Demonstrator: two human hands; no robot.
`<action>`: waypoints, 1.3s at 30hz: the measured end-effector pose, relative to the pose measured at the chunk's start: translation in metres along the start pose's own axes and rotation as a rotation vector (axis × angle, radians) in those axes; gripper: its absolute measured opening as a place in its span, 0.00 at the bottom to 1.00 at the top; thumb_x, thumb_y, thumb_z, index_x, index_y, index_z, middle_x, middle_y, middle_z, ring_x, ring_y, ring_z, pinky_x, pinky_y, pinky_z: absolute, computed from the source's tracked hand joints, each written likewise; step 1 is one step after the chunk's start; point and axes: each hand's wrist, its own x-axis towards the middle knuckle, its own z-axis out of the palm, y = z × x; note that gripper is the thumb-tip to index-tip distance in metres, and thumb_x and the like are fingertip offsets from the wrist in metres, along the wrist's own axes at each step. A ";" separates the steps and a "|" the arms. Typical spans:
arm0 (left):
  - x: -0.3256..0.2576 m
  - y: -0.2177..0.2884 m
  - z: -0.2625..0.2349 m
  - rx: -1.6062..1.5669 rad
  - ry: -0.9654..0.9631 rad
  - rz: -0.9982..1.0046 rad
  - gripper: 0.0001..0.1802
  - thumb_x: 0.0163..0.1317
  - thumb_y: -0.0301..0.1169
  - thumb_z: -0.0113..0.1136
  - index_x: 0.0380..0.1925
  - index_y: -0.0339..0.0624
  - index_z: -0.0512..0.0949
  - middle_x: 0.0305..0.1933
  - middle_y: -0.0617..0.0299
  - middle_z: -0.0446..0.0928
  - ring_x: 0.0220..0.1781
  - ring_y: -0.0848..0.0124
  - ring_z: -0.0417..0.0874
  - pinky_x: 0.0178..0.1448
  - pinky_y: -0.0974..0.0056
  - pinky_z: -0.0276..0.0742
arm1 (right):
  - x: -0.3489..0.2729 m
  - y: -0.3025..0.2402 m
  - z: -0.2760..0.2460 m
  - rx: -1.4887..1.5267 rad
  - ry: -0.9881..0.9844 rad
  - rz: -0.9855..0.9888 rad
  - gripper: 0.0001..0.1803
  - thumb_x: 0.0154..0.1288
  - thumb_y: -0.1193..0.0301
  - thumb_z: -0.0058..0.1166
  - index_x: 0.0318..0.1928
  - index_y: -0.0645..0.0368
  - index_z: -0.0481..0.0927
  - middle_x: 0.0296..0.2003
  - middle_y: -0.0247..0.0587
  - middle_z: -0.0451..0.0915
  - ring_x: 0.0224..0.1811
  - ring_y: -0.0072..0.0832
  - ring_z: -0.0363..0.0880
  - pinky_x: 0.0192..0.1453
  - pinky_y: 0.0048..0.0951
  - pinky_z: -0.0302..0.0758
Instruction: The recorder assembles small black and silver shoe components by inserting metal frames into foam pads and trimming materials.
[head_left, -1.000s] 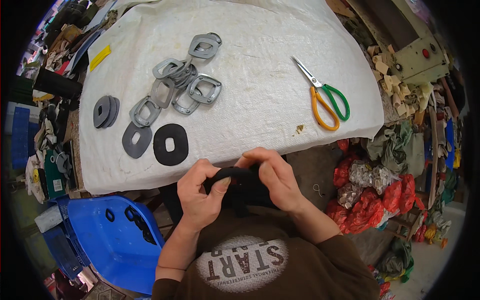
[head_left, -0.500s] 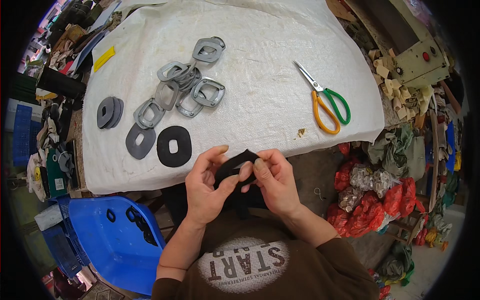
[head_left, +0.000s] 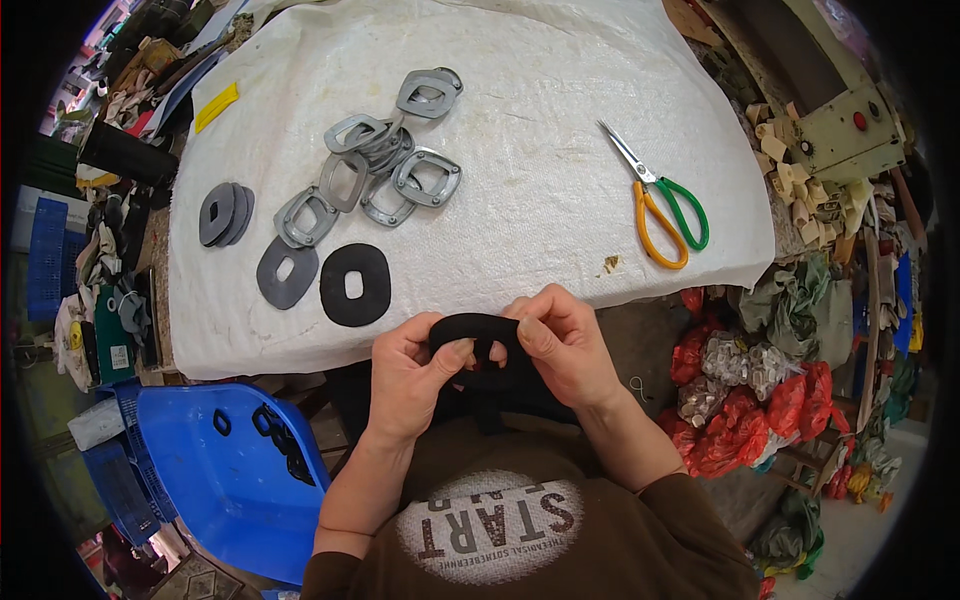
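Note:
Between my two hands, in front of the table's near edge, is a soft black ring-shaped pad. My left hand pinches its left end, thumb on top. At its right end my right hand grips it between thumb and fingers. Fingertips show through the opening in the middle. On the table just beyond lies another black pad with an oblong hole, and beside it a dark grey pad. Several grey frame-shaped rings lie in a loose heap further off.
Scissors with orange and green handles lie at the table's right. A stack of grey pads and a yellow strip are at left. Below stands a blue tub holding black rings. Red bags sit on the right.
The black pad has gone from a pointed fold to a smoother curved arch. Both hands have shifted slightly, the left closing more around its end. The whole view has moved a little.

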 end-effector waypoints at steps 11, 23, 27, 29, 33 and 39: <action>0.001 -0.007 -0.009 0.046 -0.066 0.154 0.13 0.60 0.33 0.57 0.33 0.30 0.76 0.28 0.61 0.75 0.30 0.77 0.74 0.37 0.74 0.68 | -0.004 0.005 0.018 0.270 0.011 -0.003 0.10 0.63 0.67 0.50 0.29 0.57 0.66 0.25 0.40 0.72 0.31 0.29 0.70 0.44 0.33 0.66; 0.005 -0.001 -0.014 -0.031 -0.227 0.079 0.15 0.60 0.36 0.56 0.34 0.32 0.77 0.28 0.62 0.73 0.28 0.78 0.71 0.33 0.74 0.66 | -0.002 -0.005 0.018 0.443 -0.029 0.219 0.09 0.64 0.69 0.49 0.34 0.62 0.69 0.35 0.47 0.75 0.36 0.28 0.73 0.40 0.27 0.70; 0.002 0.009 -0.013 0.145 -0.144 -0.021 0.13 0.61 0.34 0.55 0.36 0.33 0.76 0.27 0.64 0.73 0.29 0.80 0.70 0.34 0.75 0.66 | -0.004 -0.003 0.005 0.161 -0.117 0.035 0.08 0.66 0.70 0.46 0.36 0.64 0.67 0.36 0.47 0.76 0.37 0.26 0.75 0.39 0.24 0.71; 0.001 0.013 -0.010 0.174 -0.130 -0.038 0.13 0.61 0.33 0.54 0.36 0.33 0.76 0.27 0.65 0.72 0.29 0.80 0.70 0.34 0.75 0.65 | -0.006 -0.002 0.003 0.036 -0.142 -0.017 0.08 0.66 0.71 0.46 0.36 0.64 0.67 0.35 0.46 0.76 0.37 0.25 0.75 0.40 0.23 0.71; -0.001 0.019 -0.007 0.260 -0.106 0.076 0.14 0.61 0.35 0.55 0.34 0.32 0.76 0.25 0.65 0.72 0.28 0.78 0.71 0.33 0.74 0.65 | -0.010 -0.004 0.019 -0.117 -0.028 -0.150 0.06 0.67 0.72 0.43 0.34 0.62 0.66 0.31 0.42 0.74 0.31 0.21 0.72 0.37 0.22 0.69; -0.003 0.016 -0.009 0.267 -0.133 0.121 0.14 0.60 0.35 0.56 0.33 0.32 0.77 0.25 0.62 0.72 0.28 0.77 0.72 0.33 0.73 0.65 | -0.010 0.001 0.033 0.067 0.078 -0.115 0.10 0.67 0.66 0.43 0.30 0.57 0.64 0.22 0.40 0.71 0.30 0.26 0.66 0.40 0.29 0.63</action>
